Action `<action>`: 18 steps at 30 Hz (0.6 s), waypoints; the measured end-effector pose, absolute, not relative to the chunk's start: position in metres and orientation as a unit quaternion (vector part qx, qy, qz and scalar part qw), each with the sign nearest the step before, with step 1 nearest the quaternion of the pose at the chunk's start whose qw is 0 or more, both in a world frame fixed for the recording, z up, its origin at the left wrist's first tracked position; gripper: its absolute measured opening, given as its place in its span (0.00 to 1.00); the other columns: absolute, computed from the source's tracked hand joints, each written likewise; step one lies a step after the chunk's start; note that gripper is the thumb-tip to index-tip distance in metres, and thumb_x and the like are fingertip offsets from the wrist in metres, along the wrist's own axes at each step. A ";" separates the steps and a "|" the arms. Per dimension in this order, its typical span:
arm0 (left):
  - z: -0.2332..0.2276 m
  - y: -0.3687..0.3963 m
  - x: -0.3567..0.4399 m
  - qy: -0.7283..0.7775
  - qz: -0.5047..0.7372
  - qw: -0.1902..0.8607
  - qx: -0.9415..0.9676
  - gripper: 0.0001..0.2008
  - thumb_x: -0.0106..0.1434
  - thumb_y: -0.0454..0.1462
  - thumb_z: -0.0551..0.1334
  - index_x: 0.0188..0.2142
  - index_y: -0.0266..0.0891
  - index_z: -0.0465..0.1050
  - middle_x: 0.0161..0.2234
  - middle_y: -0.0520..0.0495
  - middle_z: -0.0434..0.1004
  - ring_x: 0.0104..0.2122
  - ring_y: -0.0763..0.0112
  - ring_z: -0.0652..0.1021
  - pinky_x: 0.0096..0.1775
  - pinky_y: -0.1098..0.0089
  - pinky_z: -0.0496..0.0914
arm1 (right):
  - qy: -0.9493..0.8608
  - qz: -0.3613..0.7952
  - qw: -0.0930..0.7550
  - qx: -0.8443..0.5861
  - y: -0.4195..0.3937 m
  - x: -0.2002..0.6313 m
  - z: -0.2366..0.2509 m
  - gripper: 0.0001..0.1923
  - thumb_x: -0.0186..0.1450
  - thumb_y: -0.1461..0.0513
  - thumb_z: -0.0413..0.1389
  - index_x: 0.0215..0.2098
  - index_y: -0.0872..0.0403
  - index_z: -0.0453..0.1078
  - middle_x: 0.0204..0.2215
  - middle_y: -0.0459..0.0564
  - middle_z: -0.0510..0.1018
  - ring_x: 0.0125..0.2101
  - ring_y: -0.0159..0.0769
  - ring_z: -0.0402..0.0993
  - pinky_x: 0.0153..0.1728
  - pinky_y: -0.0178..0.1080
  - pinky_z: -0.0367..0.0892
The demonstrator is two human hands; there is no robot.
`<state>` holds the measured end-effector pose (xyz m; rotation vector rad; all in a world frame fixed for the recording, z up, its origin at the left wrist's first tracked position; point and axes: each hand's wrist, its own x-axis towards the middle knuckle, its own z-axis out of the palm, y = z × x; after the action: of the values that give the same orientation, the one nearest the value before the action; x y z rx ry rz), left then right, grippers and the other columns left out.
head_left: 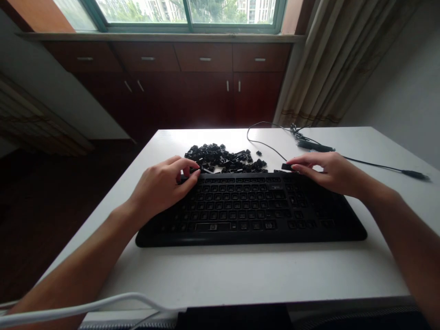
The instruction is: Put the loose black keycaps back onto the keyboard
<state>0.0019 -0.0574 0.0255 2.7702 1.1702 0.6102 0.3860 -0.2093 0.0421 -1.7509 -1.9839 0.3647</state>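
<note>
A black keyboard with its keycaps stripped off lay across the middle of a white table, its long side facing the person; just behind its far edge sat a heap of loose black keycaps, touching or nearly touching the frame. The left hand rested on the keyboard's upper left corner, fingers curled loosely and spread over the edge, its fingertips beside the heap; whether it gripped anything could not be told. The right hand lay over the upper right part of the keyboard, fingers stretched forward and pinched lightly on a single long keycap at the far edge. Farther back on the right, a black cable trailed across the table; behind it stood a dark wooden cabinet under a window, with a curtain at the right.
</note>
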 end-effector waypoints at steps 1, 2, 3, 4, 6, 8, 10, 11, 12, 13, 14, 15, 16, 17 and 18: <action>0.026 -0.058 0.002 0.381 0.197 0.037 0.902 0.12 0.68 0.47 0.59 0.44 0.45 0.75 0.37 0.51 0.76 0.27 0.75 0.72 0.35 0.68 0.68 | -0.721 0.127 0.239 -0.638 -0.209 0.386 0.041 0.19 0.68 0.50 0.56 0.53 0.45 0.76 0.46 0.48 0.83 0.44 0.45 0.80 0.44 0.50 0.76; 0.027 -0.059 0.003 0.384 0.199 0.037 0.901 0.12 0.68 0.46 0.59 0.44 0.45 0.75 0.36 0.52 0.76 0.27 0.76 0.72 0.36 0.68 0.67 | -0.722 0.125 0.239 -0.637 -0.209 0.385 0.039 0.19 0.68 0.50 0.56 0.54 0.45 0.76 0.46 0.49 0.83 0.45 0.47 0.80 0.44 0.51 0.76; 0.028 -0.060 0.003 0.383 0.198 0.042 0.901 0.12 0.69 0.46 0.59 0.44 0.45 0.75 0.36 0.52 0.76 0.27 0.76 0.72 0.35 0.69 0.67 | -0.724 0.120 0.242 -0.635 -0.208 0.385 0.038 0.18 0.68 0.49 0.56 0.53 0.44 0.76 0.46 0.49 0.83 0.44 0.48 0.80 0.43 0.52 0.76; 0.028 -0.060 0.003 0.383 0.199 0.043 0.901 0.12 0.69 0.46 0.58 0.44 0.44 0.75 0.36 0.52 0.75 0.27 0.76 0.72 0.35 0.69 0.67 | -0.728 0.115 0.246 -0.630 -0.208 0.384 0.036 0.18 0.68 0.49 0.57 0.53 0.43 0.76 0.46 0.49 0.83 0.44 0.49 0.79 0.42 0.53 0.76; 0.028 -0.061 0.004 0.382 0.200 0.044 0.901 0.11 0.69 0.45 0.58 0.44 0.44 0.75 0.36 0.52 0.75 0.27 0.77 0.71 0.35 0.69 0.67 | -0.736 0.112 0.253 -0.618 -0.207 0.381 0.035 0.17 0.67 0.49 0.58 0.52 0.42 0.77 0.45 0.48 0.83 0.44 0.51 0.79 0.42 0.55 0.76; 0.029 -0.062 0.004 0.382 0.203 0.044 0.900 0.12 0.69 0.45 0.58 0.44 0.44 0.76 0.36 0.51 0.75 0.27 0.77 0.71 0.34 0.70 0.66 | -0.739 0.121 0.257 -0.611 -0.207 0.377 0.035 0.17 0.67 0.50 0.58 0.51 0.42 0.78 0.45 0.48 0.83 0.44 0.51 0.80 0.43 0.55 0.76; 0.029 -0.062 0.005 0.382 0.206 0.040 0.900 0.12 0.68 0.45 0.58 0.43 0.43 0.76 0.35 0.51 0.75 0.26 0.76 0.71 0.34 0.70 0.66 | -0.725 0.145 0.268 -0.618 -0.208 0.372 0.037 0.17 0.67 0.50 0.59 0.51 0.44 0.78 0.44 0.49 0.83 0.43 0.49 0.80 0.43 0.54 0.77; 0.030 -0.062 0.005 0.382 0.206 0.038 0.900 0.12 0.68 0.45 0.58 0.43 0.43 0.76 0.35 0.51 0.75 0.26 0.76 0.71 0.34 0.70 0.66 | -0.709 0.159 0.280 -0.627 -0.209 0.370 0.038 0.18 0.67 0.49 0.59 0.51 0.45 0.78 0.43 0.50 0.84 0.42 0.48 0.81 0.43 0.53 0.77; 0.030 -0.061 0.005 0.381 0.206 0.038 0.901 0.12 0.68 0.46 0.58 0.43 0.43 0.76 0.35 0.51 0.76 0.26 0.76 0.71 0.34 0.70 0.67 | -0.691 0.176 0.295 -0.636 -0.209 0.368 0.040 0.19 0.66 0.49 0.59 0.51 0.46 0.78 0.41 0.51 0.84 0.40 0.46 0.82 0.43 0.52 0.77; 0.029 -0.061 0.005 0.379 0.206 0.038 0.902 0.13 0.68 0.46 0.58 0.44 0.43 0.76 0.35 0.51 0.76 0.26 0.75 0.71 0.34 0.70 0.67 | -0.672 0.193 0.312 -0.644 -0.210 0.366 0.041 0.19 0.66 0.48 0.59 0.51 0.47 0.78 0.38 0.51 0.84 0.38 0.45 0.82 0.42 0.51 0.78; 0.029 -0.061 0.005 0.377 0.205 0.039 0.902 0.13 0.68 0.46 0.58 0.44 0.43 0.76 0.35 0.51 0.76 0.27 0.75 0.72 0.35 0.70 0.67 | -0.654 0.212 0.330 -0.646 -0.210 0.364 0.042 0.20 0.66 0.48 0.60 0.51 0.48 0.78 0.36 0.51 0.84 0.37 0.44 0.82 0.42 0.51 0.78; 0.029 -0.061 0.005 0.377 0.204 0.040 0.903 0.13 0.68 0.46 0.58 0.44 0.43 0.76 0.35 0.50 0.76 0.27 0.74 0.72 0.35 0.69 0.67 | -0.641 0.232 0.348 -0.644 -0.210 0.362 0.043 0.20 0.65 0.49 0.60 0.51 0.49 0.78 0.35 0.52 0.85 0.36 0.44 0.82 0.41 0.50 0.79; 0.029 -0.060 0.005 0.377 0.204 0.040 0.903 0.13 0.68 0.46 0.58 0.44 0.44 0.76 0.35 0.50 0.76 0.27 0.74 0.72 0.35 0.69 0.67 | -0.632 0.250 0.365 -0.636 -0.210 0.361 0.044 0.21 0.65 0.49 0.61 0.51 0.50 0.78 0.35 0.52 0.85 0.36 0.43 0.83 0.41 0.49 0.80; 0.028 -0.060 0.005 0.378 0.204 0.040 0.902 0.13 0.68 0.47 0.58 0.45 0.44 0.76 0.35 0.50 0.76 0.27 0.74 0.72 0.35 0.69 0.67 | -0.625 0.269 0.380 -0.626 -0.209 0.361 0.044 0.21 0.64 0.49 0.62 0.51 0.51 0.78 0.35 0.52 0.85 0.36 0.43 0.83 0.42 0.49 0.80; 0.028 -0.061 0.005 0.379 0.203 0.040 0.902 0.14 0.68 0.47 0.58 0.45 0.44 0.76 0.35 0.50 0.76 0.26 0.74 0.72 0.35 0.69 0.67 | -0.619 0.287 0.393 -0.616 -0.209 0.360 0.045 0.21 0.64 0.50 0.62 0.50 0.52 0.78 0.36 0.53 0.85 0.37 0.43 0.83 0.43 0.48 0.80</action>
<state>0.0052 -0.0605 0.0281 2.7634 1.1604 0.6234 0.3603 -0.2090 0.0446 -1.5631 -1.5718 0.7285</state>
